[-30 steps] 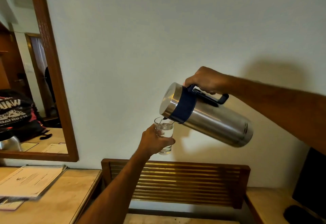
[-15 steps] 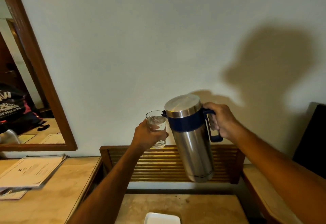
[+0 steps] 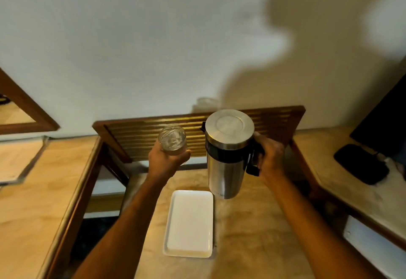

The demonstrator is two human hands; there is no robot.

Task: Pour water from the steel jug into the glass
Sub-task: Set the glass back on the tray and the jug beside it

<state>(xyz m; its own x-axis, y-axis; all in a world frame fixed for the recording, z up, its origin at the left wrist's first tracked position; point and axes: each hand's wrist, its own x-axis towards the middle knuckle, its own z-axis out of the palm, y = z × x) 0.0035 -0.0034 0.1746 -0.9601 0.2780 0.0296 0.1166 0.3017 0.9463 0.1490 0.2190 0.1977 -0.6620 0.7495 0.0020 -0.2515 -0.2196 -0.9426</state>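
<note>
Head view: the steel jug (image 3: 228, 155) is held upright above the tabletop (image 3: 252, 234), its dark handle clamped in the right hand (image 3: 269, 158); the handle is judged the sound hold for a heavy, slick body. Just left of it, the glass (image 3: 172, 140), fragile and smooth, is gripped low by the left hand (image 3: 167, 160), with a white tray (image 3: 189, 224) below both hands.

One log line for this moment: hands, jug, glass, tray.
left hand: holds glass | right hand: holds steel jug by handle, upright, not pouring | white tray: on table, bare
</note>
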